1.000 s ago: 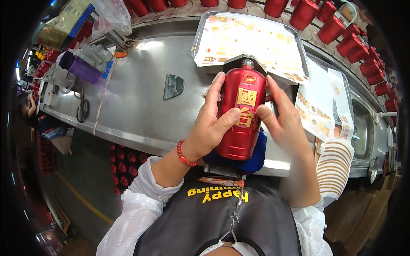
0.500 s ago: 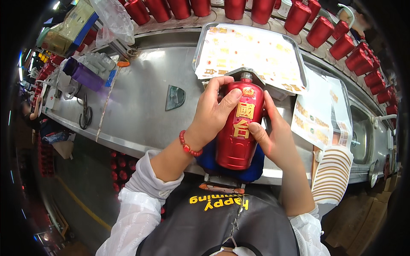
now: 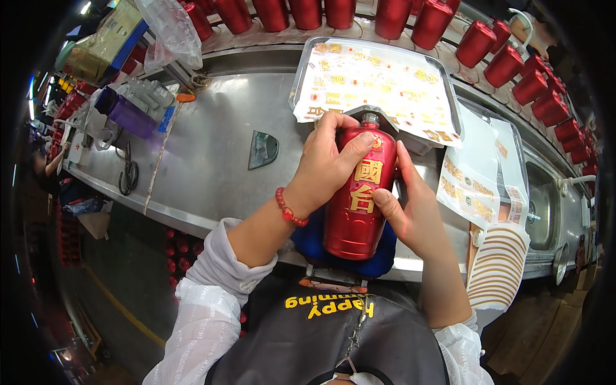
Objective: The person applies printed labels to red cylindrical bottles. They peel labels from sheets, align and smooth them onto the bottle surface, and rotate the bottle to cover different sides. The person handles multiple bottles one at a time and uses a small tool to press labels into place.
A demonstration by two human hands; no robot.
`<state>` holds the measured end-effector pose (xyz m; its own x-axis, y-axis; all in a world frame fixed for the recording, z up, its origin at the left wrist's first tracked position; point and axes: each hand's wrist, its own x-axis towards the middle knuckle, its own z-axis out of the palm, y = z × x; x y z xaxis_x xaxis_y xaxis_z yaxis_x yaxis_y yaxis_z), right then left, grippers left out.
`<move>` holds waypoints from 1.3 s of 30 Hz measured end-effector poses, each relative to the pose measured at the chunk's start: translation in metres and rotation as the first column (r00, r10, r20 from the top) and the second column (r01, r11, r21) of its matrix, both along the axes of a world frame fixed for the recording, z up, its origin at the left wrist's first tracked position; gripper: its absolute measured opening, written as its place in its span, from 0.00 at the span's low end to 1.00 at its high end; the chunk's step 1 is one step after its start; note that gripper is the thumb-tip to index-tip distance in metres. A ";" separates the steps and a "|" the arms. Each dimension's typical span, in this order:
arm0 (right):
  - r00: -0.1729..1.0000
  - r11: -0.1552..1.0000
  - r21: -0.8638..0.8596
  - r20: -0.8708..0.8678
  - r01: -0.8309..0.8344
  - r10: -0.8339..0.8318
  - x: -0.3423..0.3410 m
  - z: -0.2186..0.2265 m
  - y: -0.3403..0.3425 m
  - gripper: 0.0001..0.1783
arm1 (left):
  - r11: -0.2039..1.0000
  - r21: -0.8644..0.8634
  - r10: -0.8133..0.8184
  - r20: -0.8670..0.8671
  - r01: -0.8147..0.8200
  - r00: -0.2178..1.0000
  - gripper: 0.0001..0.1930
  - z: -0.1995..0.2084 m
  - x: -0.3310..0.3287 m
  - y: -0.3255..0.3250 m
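Note:
A glossy red bottle (image 3: 354, 224) with gold lettering and a bare, clear neck lies tilted between my hands, its base toward me on a dark blue cushion (image 3: 311, 240). My left hand (image 3: 330, 154) wraps its upper left side, the thumb pressed flat near the gold emblem below the neck. Along the right side, my right hand (image 3: 414, 199) grips it, with fingers behind and the thumb beside the lower gold character. Just beyond the bottle's neck is a tray (image 3: 457, 106) covered by a white sheet of gold and red decals (image 3: 378, 80).
A row of red bottles (image 3: 475, 43) curves along the far side. Left on the metal counter (image 3: 212, 141) are a dark green scraper (image 3: 263, 149), black scissors (image 3: 129, 173) and a purple bottle (image 3: 125, 112). Decal sheets (image 3: 471, 173) and a striped white stack (image 3: 497, 263) lie right, near a sink (image 3: 542, 218).
My left thumb has slid up and right over the bottle's upper emblem. The red bottles on the far side have shifted along their row. My right hand keeps its grip.

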<state>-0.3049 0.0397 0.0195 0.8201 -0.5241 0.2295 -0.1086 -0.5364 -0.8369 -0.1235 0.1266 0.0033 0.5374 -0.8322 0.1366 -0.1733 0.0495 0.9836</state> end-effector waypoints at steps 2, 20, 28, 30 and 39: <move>1.000 1.000 -0.005 -0.002 0.001 -0.001 0.000 0.000 0.000 0.46 | 1.000 0.006 -0.005 0.014 0.005 1.000 0.19 0.000 0.001 -0.001; 1.000 1.000 -0.005 0.002 0.002 -0.002 0.000 -0.002 0.000 0.46 | 0.998 -0.063 -0.003 -0.050 0.000 0.999 0.20 -0.002 0.000 -0.001; 1.000 1.000 -0.012 0.001 0.006 -0.006 0.000 -0.004 0.000 0.46 | 0.997 -0.071 -0.052 -0.128 0.043 0.990 0.21 0.000 0.002 -0.002; 1.000 1.000 -0.012 0.006 0.001 -0.001 0.000 -0.003 0.000 0.46 | 0.996 -0.071 -0.050 -0.060 0.045 0.997 0.21 0.000 0.001 -0.002; 1.000 1.000 -0.014 -0.009 0.001 -0.001 0.000 -0.003 0.000 0.47 | 0.997 -0.060 -0.048 -0.109 0.042 0.993 0.22 -0.003 0.001 -0.005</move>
<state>-0.3054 0.0395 0.0166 0.8219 -0.5214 0.2293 -0.1166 -0.5481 -0.8283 -0.1229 0.1212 0.0003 0.5139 -0.8485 0.1266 -0.0601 0.1116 0.9919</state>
